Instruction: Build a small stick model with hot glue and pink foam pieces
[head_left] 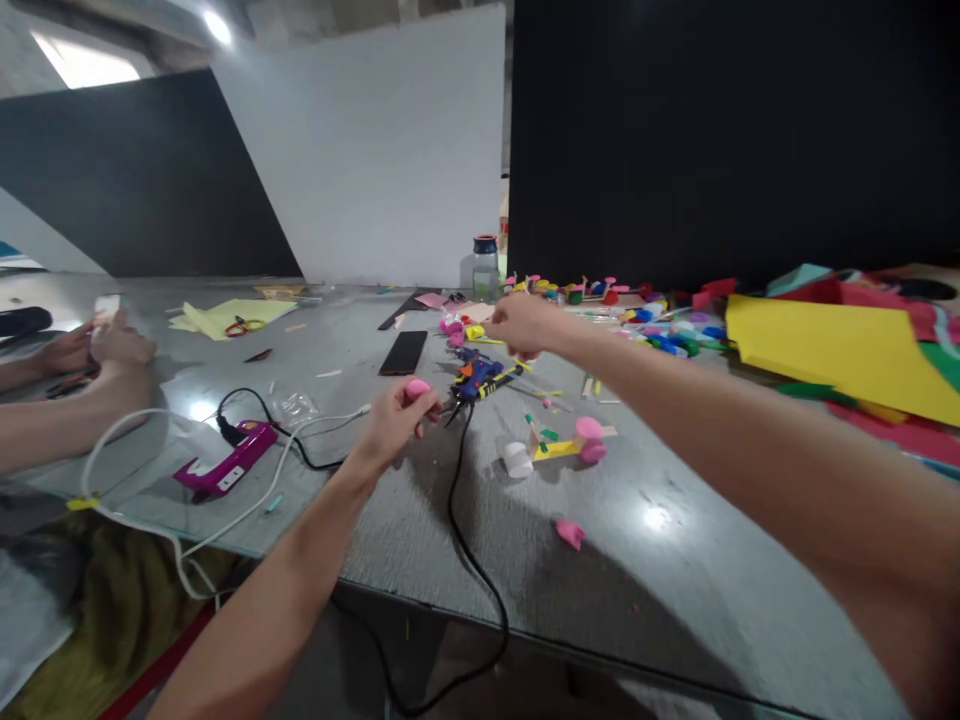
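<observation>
Pinched in the fingers of my left hand [394,425] is a small round pink piece [417,388]. My right hand [525,325] reaches over the far middle of the table, its fingers curled together; whether they hold anything is hidden. By its fingertips lie a yellow piece [474,332] and several pink pieces [454,330]. Between my hands rests a blue glue gun [477,375] with a black cord. Closer to me stands a small model car [559,450] with a yellow body and pink and white wheels. A loose pink piece [570,533] lies in front of it.
A black phone [403,353] and a purple power strip [226,460] with cables lie left. A bottle [485,268] stands at the back. Coloured bits [667,335] and yellow sheets [847,350] cover the right. At far left, another person's hands [116,340] hold a phone.
</observation>
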